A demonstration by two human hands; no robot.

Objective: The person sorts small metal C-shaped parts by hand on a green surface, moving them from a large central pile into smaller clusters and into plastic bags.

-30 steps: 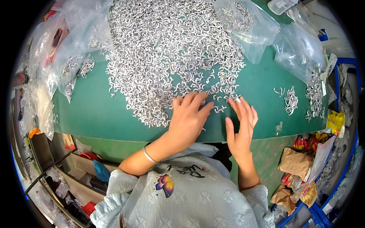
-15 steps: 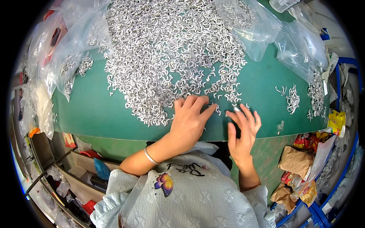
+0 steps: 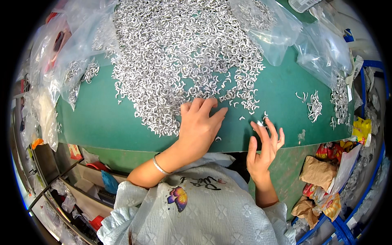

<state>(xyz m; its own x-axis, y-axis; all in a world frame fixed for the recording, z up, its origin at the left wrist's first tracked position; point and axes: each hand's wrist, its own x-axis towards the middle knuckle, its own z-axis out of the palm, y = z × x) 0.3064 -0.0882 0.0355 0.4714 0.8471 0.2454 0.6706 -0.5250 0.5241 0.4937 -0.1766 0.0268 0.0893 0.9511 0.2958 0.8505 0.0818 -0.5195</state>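
A broad heap of small, silvery, curved metal pieces (image 3: 163, 69) covers the middle of the green table (image 3: 102, 118). At its near edge rests my left hand (image 3: 198, 128), palm down, fingers bent over the pieces and thumb apart; what lies beneath the fingertips is hidden. My right hand (image 3: 264, 149) is further right, off the heap, with fingers spread. Its fingertips are beside a few loose pieces; a bright spot at one fingertip is too small to make out. Between the hands lies a single curved piece (image 3: 242, 118), and another loose piece (image 3: 218, 139) sits near my left wrist.
Clear plastic bags (image 3: 277, 36) holding pieces lie at the back right, with another bag (image 3: 85, 36) at left. A small separate pile (image 3: 314, 107) is at right. Drawers (image 3: 87, 179) stand below left; brown paper packages (image 3: 318, 172) lie below right.
My left hand has shifted slightly left and away from me. My right hand has moved a little right and toward me. Fewer loose pieces show beside my left thumb.
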